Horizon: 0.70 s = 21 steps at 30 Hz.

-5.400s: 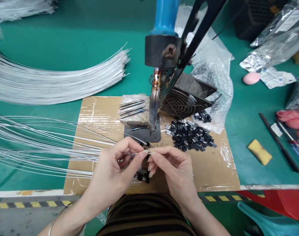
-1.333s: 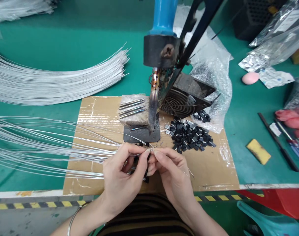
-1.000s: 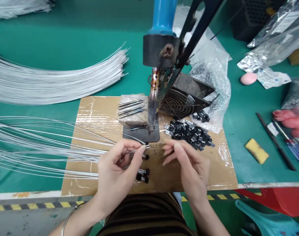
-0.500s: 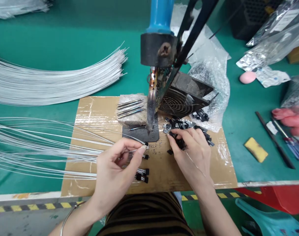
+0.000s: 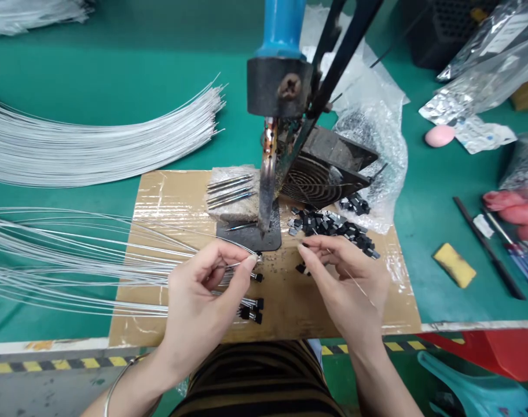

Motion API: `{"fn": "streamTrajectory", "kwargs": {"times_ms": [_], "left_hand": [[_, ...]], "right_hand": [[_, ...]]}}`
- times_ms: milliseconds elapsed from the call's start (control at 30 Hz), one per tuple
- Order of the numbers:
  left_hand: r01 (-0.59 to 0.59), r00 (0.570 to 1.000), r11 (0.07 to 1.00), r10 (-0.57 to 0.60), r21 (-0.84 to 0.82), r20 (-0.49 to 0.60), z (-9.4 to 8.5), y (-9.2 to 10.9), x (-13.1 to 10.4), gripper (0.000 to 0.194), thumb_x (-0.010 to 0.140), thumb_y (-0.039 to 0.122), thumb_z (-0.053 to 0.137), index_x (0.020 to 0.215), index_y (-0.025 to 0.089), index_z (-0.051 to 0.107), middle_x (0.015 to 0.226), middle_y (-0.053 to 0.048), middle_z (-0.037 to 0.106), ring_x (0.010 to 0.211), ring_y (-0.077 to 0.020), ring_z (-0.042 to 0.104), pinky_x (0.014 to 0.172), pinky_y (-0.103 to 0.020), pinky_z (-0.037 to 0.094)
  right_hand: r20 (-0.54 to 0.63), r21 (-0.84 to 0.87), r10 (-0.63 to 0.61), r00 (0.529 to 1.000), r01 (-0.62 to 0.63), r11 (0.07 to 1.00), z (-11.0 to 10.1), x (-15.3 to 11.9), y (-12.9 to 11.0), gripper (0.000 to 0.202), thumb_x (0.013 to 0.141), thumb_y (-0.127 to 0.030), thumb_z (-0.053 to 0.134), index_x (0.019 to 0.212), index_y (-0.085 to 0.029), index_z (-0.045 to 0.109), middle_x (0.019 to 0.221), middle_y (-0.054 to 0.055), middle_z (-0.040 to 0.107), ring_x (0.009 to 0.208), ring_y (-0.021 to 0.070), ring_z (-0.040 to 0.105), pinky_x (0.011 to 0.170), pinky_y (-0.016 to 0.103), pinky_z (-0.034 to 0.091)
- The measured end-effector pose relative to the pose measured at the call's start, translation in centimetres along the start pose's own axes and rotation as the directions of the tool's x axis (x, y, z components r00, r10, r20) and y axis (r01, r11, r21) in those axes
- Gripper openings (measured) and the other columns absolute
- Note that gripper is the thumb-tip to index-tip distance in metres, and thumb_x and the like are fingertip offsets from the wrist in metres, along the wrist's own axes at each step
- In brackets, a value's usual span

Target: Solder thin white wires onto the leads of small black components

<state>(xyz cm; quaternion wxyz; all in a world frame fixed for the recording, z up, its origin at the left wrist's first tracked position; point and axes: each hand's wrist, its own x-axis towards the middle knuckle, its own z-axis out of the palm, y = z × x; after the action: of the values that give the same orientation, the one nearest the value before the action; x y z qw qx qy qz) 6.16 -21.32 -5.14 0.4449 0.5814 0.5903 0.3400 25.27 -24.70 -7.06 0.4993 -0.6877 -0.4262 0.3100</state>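
My left hand (image 5: pixel 207 298) pinches a thin white cable (image 5: pixel 238 243) between thumb and forefinger. A small black connector (image 5: pixel 259 256) is at that cable's end, just past the fingertips. Below it lie more cables (image 5: pixel 146 270) with black connector ends (image 5: pixel 250 313). My right hand (image 5: pixel 351 284) is closed at thumb and forefinger on a small black connector, partly hidden. A thin solder wire (image 5: pixel 359 286) runs between its fingers and over its back. Just beyond that hand is a pile of loose black connectors (image 5: pixel 329 223). A soldering iron (image 5: pixel 267 191) points down between the hands.
Cardboard (image 5: pixel 290 318) covers the work spot. Behind the iron stand a dark fan (image 5: pixel 320 179) and a block with metal tips (image 5: pixel 231 194). A white cable bundle (image 5: pixel 94 150) lies back left. Right are a yellow sponge (image 5: pixel 454 264) and a black stick (image 5: pixel 487 246).
My right hand has drawn back slightly from the pile with a small black connector at its fingertips. My left hand has barely moved.
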Motion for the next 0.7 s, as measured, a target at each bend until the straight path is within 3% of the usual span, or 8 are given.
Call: {"fn": "streamTrajectory", "kwargs": {"times_ms": [167, 300, 500, 700], "left_hand": [[-0.025, 0.999, 0.998, 0.027, -0.054, 0.022, -0.1, 0.4, 0.1, 0.007, 0.091, 0.02, 0.074, 0.084, 0.023, 0.073, 0.069, 0.005, 0.067, 0.059, -0.0079, 0.054, 0.055, -0.017, 0.044], [-0.008, 1.0, 1.0, 0.009, -0.022, 0.03, -0.3, 0.6, 0.1, 0.006, 0.091, 0.021, 0.073, 0.085, 0.022, 0.074, 0.066, 0.004, 0.066, 0.055, -0.0079, 0.053, 0.051, -0.018, 0.042], [0.073, 0.991, 0.992, -0.061, -0.102, 0.115, -0.4, 1.1, 0.6, 0.005, 0.091, 0.022, 0.075, 0.087, 0.022, 0.074, 0.089, 0.0, 0.079, 0.072, -0.0115, 0.069, 0.063, -0.02, 0.052], [0.113, 0.984, 0.989, -0.098, -0.097, 0.147, -0.8, 1.3, 0.7, 0.007, 0.092, 0.026, 0.075, 0.086, 0.023, 0.074, 0.081, 0.0, 0.075, 0.078, -0.016, 0.071, 0.06, -0.022, 0.05]], "right_hand": [[0.09, 0.224, 0.177, 0.98, -0.193, 0.955, 0.6, -0.4, -1.3, 0.005, 0.088, -0.029, 0.085, 0.091, -0.026, 0.081, 0.074, -0.002, 0.074, 0.058, 0.0108, 0.064, 0.052, 0.021, 0.056], [0.226, 0.348, 0.25, 0.941, -0.318, 0.882, 1.1, -0.5, -1.9, 0.009, 0.085, -0.03, 0.087, 0.091, -0.025, 0.082, 0.073, -0.002, 0.076, 0.057, 0.0105, 0.068, 0.057, 0.021, 0.061], [0.329, 0.461, 0.27, 0.905, -0.404, 0.79, 1.4, -0.4, -1.9, 0.012, 0.081, -0.023, 0.091, 0.088, -0.024, 0.082, 0.069, -0.005, 0.072, 0.051, 0.0061, 0.062, 0.051, 0.015, 0.057], [0.38, 0.552, 0.254, 0.89, -0.438, 0.71, 1.9, -0.5, -1.6, 0.01, 0.087, -0.026, 0.087, 0.084, -0.023, 0.078, 0.06, -0.006, 0.071, 0.049, 0.006, 0.064, 0.054, 0.015, 0.057]]}}
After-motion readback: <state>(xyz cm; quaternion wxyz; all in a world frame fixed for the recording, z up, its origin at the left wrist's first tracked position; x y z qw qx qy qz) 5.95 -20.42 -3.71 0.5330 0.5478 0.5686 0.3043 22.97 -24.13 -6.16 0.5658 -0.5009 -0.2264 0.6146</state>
